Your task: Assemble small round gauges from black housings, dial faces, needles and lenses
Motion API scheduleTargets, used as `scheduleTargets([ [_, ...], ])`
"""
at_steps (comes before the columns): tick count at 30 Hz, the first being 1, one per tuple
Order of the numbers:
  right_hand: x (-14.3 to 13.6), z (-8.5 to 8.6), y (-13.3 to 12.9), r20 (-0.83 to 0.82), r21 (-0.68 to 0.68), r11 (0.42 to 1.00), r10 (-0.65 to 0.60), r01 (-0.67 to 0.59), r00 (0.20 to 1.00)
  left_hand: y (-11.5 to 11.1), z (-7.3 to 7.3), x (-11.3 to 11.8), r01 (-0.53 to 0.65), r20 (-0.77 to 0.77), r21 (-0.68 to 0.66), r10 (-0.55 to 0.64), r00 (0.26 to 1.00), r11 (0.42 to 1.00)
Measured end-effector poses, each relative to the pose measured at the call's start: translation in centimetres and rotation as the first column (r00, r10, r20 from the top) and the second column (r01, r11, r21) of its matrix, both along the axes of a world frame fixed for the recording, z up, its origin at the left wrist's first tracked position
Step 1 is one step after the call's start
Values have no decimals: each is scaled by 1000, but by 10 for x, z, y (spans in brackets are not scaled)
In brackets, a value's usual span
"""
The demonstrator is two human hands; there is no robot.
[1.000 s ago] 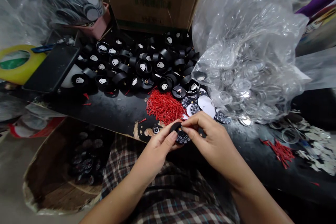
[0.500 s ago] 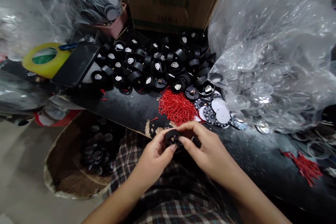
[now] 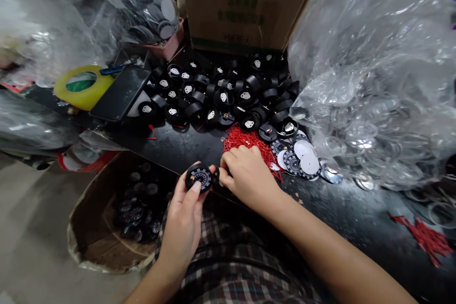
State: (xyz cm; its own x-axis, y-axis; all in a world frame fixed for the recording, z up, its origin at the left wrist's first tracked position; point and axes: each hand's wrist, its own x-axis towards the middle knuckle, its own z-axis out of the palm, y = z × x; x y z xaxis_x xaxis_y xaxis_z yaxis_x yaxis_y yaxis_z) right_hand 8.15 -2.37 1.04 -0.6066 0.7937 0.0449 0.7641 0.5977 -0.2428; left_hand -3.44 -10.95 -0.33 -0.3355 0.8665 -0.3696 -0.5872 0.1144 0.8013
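My left hand [image 3: 185, 213] holds a round black gauge [image 3: 200, 178], its numbered dial facing up and the thumb lying on the dial. Close to the gauge's right edge, my right hand [image 3: 245, 175] has its fingers pinched together; a small dark piece shows at the fingertips, too small to make out. Just beyond the right hand lies a heap of red pointers [image 3: 237, 137]. To its right are loose dials [image 3: 292, 162], some showing white backs. Many black housings [image 3: 223, 97] with pale metal plates cover the table behind the pointers.
A cardboard box [image 3: 256, 9] stands at the back. Clear plastic bags [image 3: 374, 71] of transparent covers fill the right. Yellow tape [image 3: 59, 88] and a phone [image 3: 121, 95] lie left. Below is a bin [image 3: 76, 242] of gauges. More red pointers [image 3: 423, 237] lie at far right.
My left hand has moved left and turned the black piece so that its dial faces up. My right hand has come off it and its fingers now point left. The view has shifted slightly.
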Motion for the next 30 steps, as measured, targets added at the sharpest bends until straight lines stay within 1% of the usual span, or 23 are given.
scheduleTargets([
  [3, 15, 2, -9, -112, -28, 998, -52, 49, 992, 4, 1, 8, 58, 61, -8, -58, 997, 998],
  [7, 39, 4, -19, -191, -25, 995, -103, 100, 976, 10, 5, 19, 119, 114, 20, -120, 986, 993],
  [9, 50, 8, -24, -232, -26, 994, -111, 108, 966, 13, 7, 23, 150, 132, 24, -152, 980, 988],
  [11, 59, 13, -27, -289, -55, 991, -130, 119, 948, 16, 8, 26, 163, 133, 27, -165, 977, 986],
  [13, 64, 19, -30, -380, -128, 983, -171, 131, 909, 20, 7, 30, 142, 114, 25, -144, 983, 990],
  [15, 66, 23, -33, -493, -223, 968, -214, 116, 843, 24, 5, 35, 128, 91, 11, -128, 988, 992],
  [17, 64, 24, -34, -558, -287, 954, -242, 89, 793, 27, 2, 41, 153, 68, 6, -153, 986, 988],
  [19, 62, 24, -34, -548, -312, 945, -262, 96, 795, 28, -1, 48, 202, 59, 23, -203, 977, 979],
  [21, 61, 22, -33, -501, -307, 943, -278, 133, 819, 28, -5, 52, 244, 48, 53, -246, 968, 968],
  [24, 62, 21, -32, -449, -285, 945, -282, 163, 848, 26, -9, 52, 299, -39, 91, -297, 954, 950],
  [27, 65, 22, -34, -439, -275, 948, -272, 161, 856, 24, -10, 48, 350, -155, 112, -331, 931, 930],
  [30, 67, 22, -36, -480, -263, 954, -258, 143, 838, 21, -6, 45, 379, -203, 133, -349, 915, 916],
])
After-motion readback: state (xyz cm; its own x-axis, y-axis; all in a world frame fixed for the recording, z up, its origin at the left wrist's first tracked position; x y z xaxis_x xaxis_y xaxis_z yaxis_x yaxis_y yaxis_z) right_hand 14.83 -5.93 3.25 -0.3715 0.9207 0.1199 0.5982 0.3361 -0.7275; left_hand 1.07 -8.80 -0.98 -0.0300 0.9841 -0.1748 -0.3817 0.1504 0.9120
